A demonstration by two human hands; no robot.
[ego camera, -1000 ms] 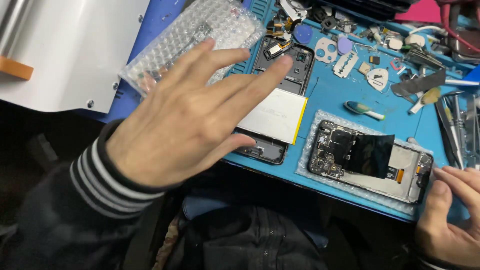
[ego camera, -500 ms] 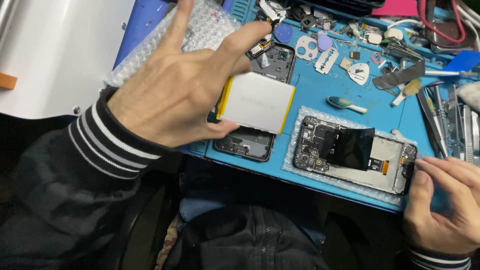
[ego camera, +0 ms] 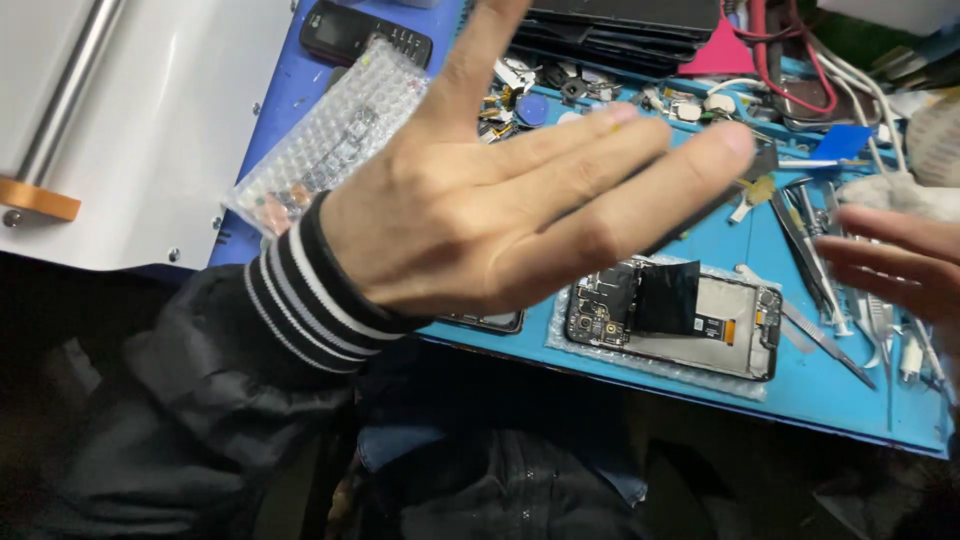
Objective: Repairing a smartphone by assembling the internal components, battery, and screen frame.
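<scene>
Left hand [ego camera: 500, 215]: raised above blue silicone work mat [ego camera: 800, 385], fingers spread, empty. Right hand [ego camera: 895, 265]: open, over metal tweezers [ego camera: 815, 265] at mat's right edge. Opened black smartphone frame [ego camera: 670, 315] on bubble-wrap pad near mat's front edge.

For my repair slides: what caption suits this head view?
Open left hand raised above an opened phone on a blue mat; right hand over tweezers.

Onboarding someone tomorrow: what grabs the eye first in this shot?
The left hand, open with fingers spread, fills the middle of the view above the blue mat. Below its fingertips an opened phone lies on bubble wrap, its circuit board exposed. The right hand reaches in at the right edge over a row of tweezers.
</scene>
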